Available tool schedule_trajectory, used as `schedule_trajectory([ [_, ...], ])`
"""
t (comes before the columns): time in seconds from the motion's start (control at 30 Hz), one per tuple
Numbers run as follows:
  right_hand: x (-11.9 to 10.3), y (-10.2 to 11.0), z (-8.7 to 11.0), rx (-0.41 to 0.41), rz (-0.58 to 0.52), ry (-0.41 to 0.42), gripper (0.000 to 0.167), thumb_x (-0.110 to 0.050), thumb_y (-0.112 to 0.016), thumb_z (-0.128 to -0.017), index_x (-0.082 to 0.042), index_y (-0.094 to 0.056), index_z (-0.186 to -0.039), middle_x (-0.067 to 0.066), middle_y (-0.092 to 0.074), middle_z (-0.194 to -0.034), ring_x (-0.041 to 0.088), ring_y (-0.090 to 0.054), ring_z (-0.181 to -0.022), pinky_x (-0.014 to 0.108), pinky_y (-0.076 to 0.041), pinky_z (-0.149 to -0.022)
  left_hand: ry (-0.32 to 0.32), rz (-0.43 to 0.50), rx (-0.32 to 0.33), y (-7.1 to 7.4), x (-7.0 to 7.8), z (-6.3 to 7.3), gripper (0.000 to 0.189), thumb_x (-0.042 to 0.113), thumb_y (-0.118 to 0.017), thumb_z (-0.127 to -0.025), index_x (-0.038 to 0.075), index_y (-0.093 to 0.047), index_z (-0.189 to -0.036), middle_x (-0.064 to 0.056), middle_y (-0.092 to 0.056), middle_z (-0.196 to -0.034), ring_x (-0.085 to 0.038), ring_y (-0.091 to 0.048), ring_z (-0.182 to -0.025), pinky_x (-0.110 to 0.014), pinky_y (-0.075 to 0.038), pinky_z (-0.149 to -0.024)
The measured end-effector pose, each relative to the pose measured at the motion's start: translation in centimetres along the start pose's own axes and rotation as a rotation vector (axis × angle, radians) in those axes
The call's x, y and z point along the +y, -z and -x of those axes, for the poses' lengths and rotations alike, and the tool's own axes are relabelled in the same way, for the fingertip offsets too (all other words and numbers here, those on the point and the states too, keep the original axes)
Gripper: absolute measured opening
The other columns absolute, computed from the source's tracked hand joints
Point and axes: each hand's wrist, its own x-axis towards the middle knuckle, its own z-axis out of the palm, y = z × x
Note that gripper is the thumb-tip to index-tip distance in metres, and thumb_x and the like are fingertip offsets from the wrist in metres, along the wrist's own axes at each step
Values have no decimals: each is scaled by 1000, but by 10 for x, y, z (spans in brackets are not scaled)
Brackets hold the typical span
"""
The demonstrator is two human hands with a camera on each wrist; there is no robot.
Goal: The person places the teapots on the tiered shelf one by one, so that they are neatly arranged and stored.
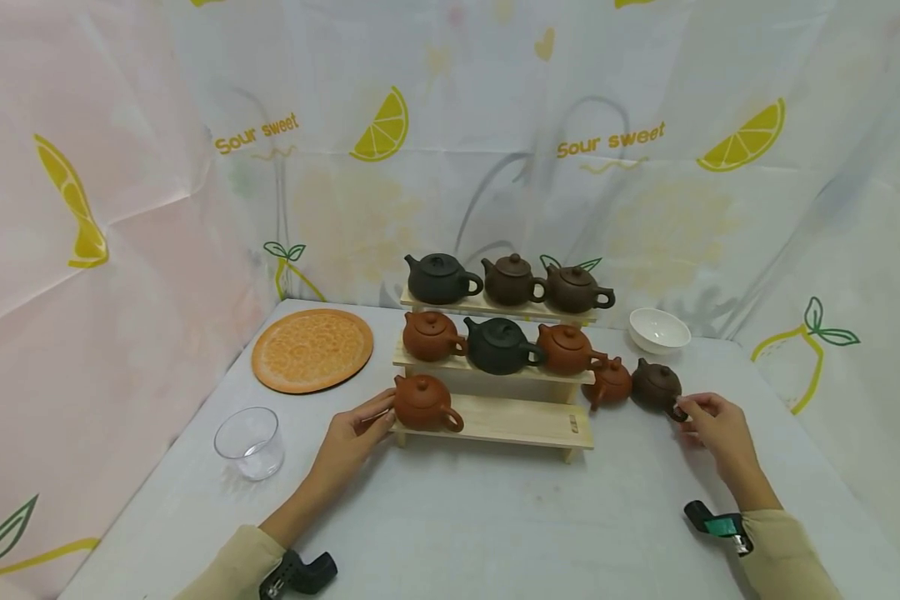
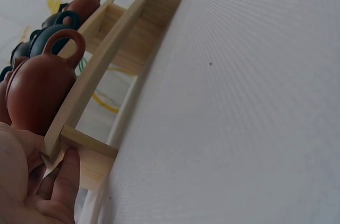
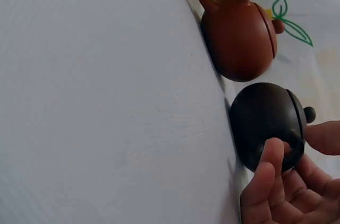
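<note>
My left hand (image 1: pixel 352 432) grips the left end of the lowest shelf of a three-tier wooden stand (image 1: pixel 513 419). In the left wrist view its fingers (image 2: pixel 65 181) curl under the board beside the leg. Right beside this hand, a reddish-brown teapot (image 1: pixel 423 403) sits on that shelf, its handle pointing right. My right hand (image 1: pixel 723 433) pinches the handle of a dark brown teapot (image 1: pixel 654 385), which is on the table right of the stand. Another reddish-brown teapot (image 3: pixel 239 38) is on the table between that one and the stand.
Three dark teapots (image 1: pixel 438 279) line the top shelf. On the middle shelf, a dark green teapot (image 1: pixel 498 346) sits between two reddish-brown ones. A white bowl (image 1: pixel 658 330) stands at the back right. To the left are a round tan mat (image 1: pixel 312 350) and a clear glass cup (image 1: pixel 251 442).
</note>
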Motion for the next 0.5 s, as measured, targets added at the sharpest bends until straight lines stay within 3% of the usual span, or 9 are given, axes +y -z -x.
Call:
schedule_trajectory([
  [0.13, 1, -3, -2, -77, -144, -49, 30, -24, -55, -110, 6, -53, -114, -6, -66, -84, 10, -70, -69, 29, -62, -63, -4, 4, 1, 0, 1, 0, 39, 12, -66, -105, -5, -62, -140, -13, -50, -155, -26, -45, -142, -28, -52, -99],
  [0.23, 2, -6, -2, -90, -200, -65, 27, -22, -56, -110, 5, -53, -111, -5, -67, -82, 11, -72, -68, 29, -63, -64, -3, 1, 4, 0, 1, 0, 39, 12, -66, -105, -5, -62, -140, -13, -50, -154, -26, -46, -142, -27, -52, -99],
  [0.5, 1, -7, -1, -1, -193, -113, 22, -17, -55, -110, 4, -54, -108, -1, -60, -82, 10, -67, -65, 26, -61, -61, 0, 12, -2, 0, 0, 1, 39, 11, -66, -105, -5, -62, -140, -13, -50, -155, -27, -48, -140, -30, -53, -98],
])
